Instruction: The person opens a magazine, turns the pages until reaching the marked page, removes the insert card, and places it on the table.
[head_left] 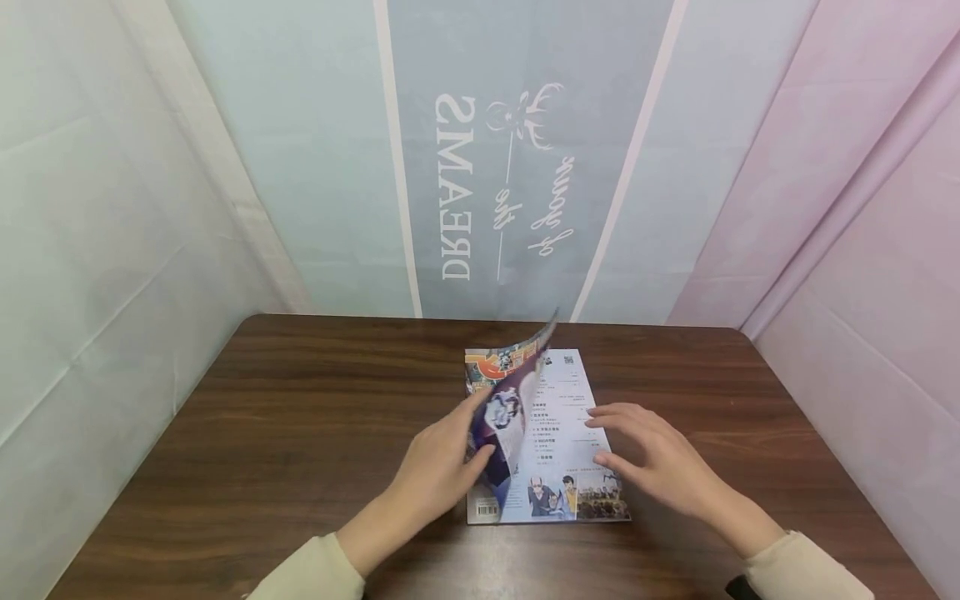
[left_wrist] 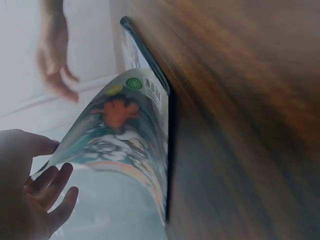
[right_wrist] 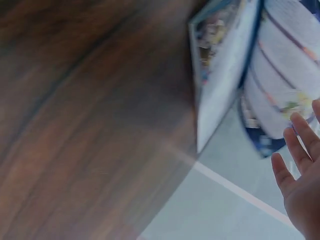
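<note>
A magazine (head_left: pixel 558 425) lies on the wooden table with its front cover (head_left: pixel 501 425) lifted and curving up toward the left. My left hand (head_left: pixel 442 454) pinches the free edge of that cover between thumb and fingers. In the left wrist view the cover's outer side (left_wrist: pixel 117 117) shows a red figure, a green round mark and a barcode. My right hand (head_left: pixel 652 454), fingers apart and loosely bent, is at the right edge of the exposed contents page. The right wrist view shows this hand (right_wrist: pixel 305 170) holding nothing, beside the raised leaf (right_wrist: pixel 287 65).
The dark wood table (head_left: pixel 300 417) stretches out on both sides of the magazine. Behind it hangs a pale blue-grey cloth (head_left: pixel 525 167) with mirrored lettering. White and pinkish cloths (head_left: pixel 892 275) close in the sides.
</note>
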